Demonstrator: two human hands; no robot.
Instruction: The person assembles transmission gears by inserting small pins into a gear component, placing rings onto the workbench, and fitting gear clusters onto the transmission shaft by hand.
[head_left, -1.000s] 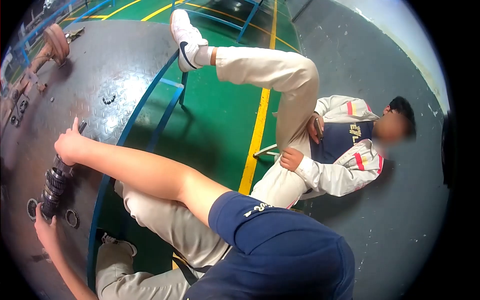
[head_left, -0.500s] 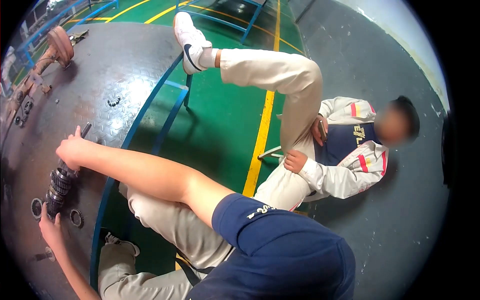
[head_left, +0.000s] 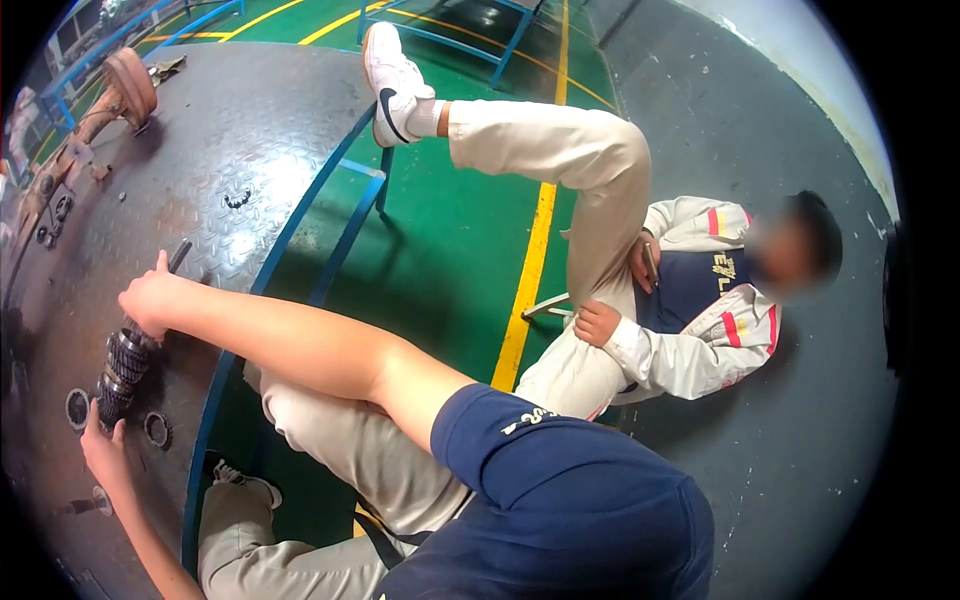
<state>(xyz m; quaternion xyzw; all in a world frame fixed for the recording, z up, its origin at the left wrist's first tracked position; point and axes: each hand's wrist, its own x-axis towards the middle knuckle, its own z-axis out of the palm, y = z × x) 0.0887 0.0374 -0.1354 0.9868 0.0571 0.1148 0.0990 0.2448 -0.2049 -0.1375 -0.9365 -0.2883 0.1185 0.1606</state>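
A dark metal gear shaft [head_left: 125,362] with toothed gears stacked along it stands tilted on the steel tabletop [head_left: 225,110] at the left. My right hand [head_left: 152,302] is closed around its upper part, and the thin bare end pokes out beyond the fingers. At the lower end, my left hand [head_left: 107,455] has its thumb and fingers on either side of the last gear; the palm side is hidden. A toothed ring [head_left: 78,409] lies just left of the gears. Another toothed ring [head_left: 158,430] rests to their right.
A rusty axle-like part [head_left: 125,95] lies along the table's far side. A small dark curved part [head_left: 237,200] sits mid-table, and a shafted part [head_left: 98,502] is near my left forearm. A seated person [head_left: 700,290] rests a shoe [head_left: 395,90] by the blue table edge [head_left: 305,195].
The whole view has shifted slightly, so the table and shaft appear a little further right. Both hands keep the same places on the shaft.
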